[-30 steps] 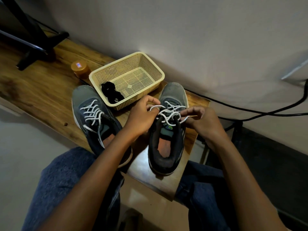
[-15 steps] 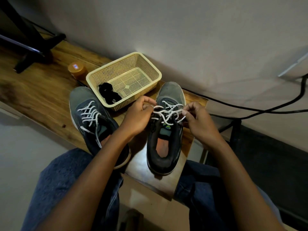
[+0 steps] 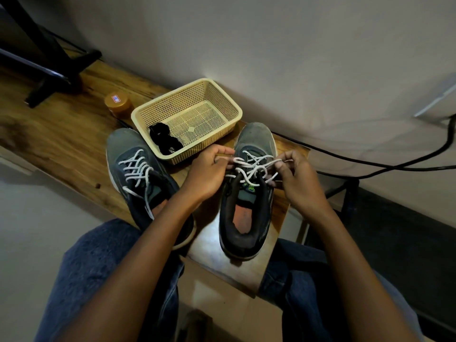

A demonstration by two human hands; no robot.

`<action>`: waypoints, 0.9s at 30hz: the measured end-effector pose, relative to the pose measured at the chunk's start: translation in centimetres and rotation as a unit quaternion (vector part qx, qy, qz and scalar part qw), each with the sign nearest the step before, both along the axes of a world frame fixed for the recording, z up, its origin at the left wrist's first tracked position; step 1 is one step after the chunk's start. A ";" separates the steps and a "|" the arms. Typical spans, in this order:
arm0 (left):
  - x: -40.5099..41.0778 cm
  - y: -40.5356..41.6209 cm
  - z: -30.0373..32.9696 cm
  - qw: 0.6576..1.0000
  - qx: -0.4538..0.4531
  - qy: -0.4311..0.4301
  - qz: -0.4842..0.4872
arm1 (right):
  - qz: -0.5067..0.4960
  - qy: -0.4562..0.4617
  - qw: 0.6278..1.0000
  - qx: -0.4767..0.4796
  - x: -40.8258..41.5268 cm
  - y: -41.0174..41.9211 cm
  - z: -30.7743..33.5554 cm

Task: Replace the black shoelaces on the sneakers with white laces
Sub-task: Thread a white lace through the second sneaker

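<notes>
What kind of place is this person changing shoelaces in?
Probably a room at home or a small workspace: a wooden bench set against a plain wall, a black cable trailing along it, and a dark stand at the far end.

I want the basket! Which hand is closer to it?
Left. The left hand sits just below the basket near its front wall; the right hand is farther, across the sneaker.
</notes>
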State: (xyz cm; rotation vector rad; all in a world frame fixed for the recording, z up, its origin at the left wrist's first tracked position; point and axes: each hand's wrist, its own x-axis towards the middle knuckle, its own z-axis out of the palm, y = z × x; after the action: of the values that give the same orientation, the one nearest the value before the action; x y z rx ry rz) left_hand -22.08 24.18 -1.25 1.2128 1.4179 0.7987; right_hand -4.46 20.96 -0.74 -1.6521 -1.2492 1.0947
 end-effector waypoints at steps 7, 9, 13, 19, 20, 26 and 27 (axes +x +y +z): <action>-0.1 -0.2 0.3 0.999 0.017 0.033 -0.008 | 0.071 -0.102 0.991 0.047 -0.1 -0.1 -0.4; -0.1 -0.2 0.4 0.999 0.015 0.030 -0.008 | 0.044 -0.111 0.992 0.049 -0.2 0.0 -0.5; 0.1 -0.4 0.8 1.000 0.003 0.012 -0.007 | -0.012 -0.016 1.000 0.016 -0.1 -0.2 0.1; 0.1 -0.3 0.7 0.999 0.013 0.025 -0.015 | 0.037 -0.063 0.997 0.018 0.0 -0.4 0.2; 0.0 -0.3 0.6 0.999 0.016 0.025 -0.017 | 0.043 -0.079 0.996 0.020 0.0 -0.3 0.0; -0.2 -0.3 0.3 0.999 0.023 0.028 -0.032 | 0.000 -0.045 0.999 0.019 -0.2 -0.3 0.1; -0.2 -0.3 0.2 0.999 0.022 0.029 -0.033 | -0.005 -0.033 0.999 0.016 -0.2 -0.4 0.3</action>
State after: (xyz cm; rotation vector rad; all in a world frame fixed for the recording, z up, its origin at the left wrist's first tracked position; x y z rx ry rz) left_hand -22.31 23.92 -1.03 1.3188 1.4058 0.7589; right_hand -4.67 20.52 -0.46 -1.6804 -1.2923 1.0164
